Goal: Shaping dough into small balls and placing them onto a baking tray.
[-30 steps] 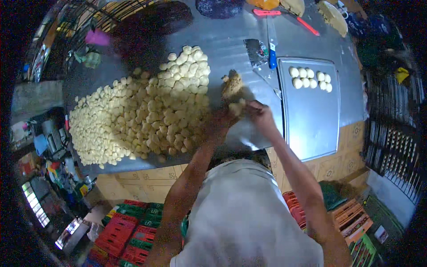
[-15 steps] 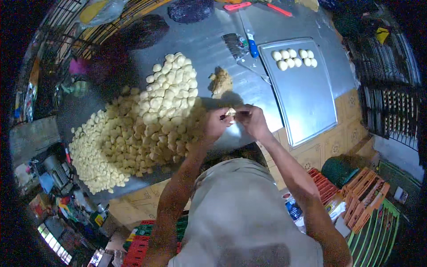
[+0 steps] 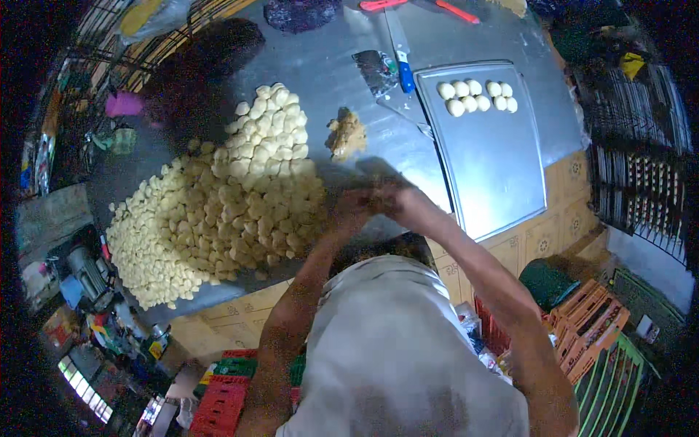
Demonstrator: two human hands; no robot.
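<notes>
My left hand [image 3: 352, 207] and my right hand [image 3: 397, 198] meet over the table's near edge, fingers closed together in shadow and a little smeared. Between them is a small dough piece, which showed pale at the fingertips half a second ago and is now hidden. Just beyond the hands lies a lump of tan filling [image 3: 346, 135]. To the left spreads a large heap of pale dough pieces [image 3: 244, 207], reaching close to my left hand. A metal tray [image 3: 495, 167] on the right bears several round dough balls [image 3: 477, 96] near its far end.
A blue-handled knife [image 3: 403, 65] lies beside a flat scraper-like piece [image 3: 376, 71] on the metal table [image 3: 320, 73]. Red-handled tools [image 3: 457, 11] rest at the far edge. Red crates [image 3: 222, 400], orange crates [image 3: 590, 324] and a rack [image 3: 641, 186] stand around the table.
My hands have drawn closer together, and the dough piece seen between the fingertips is now covered. The whole view has shifted slightly; the heap and the tray look the same.
</notes>
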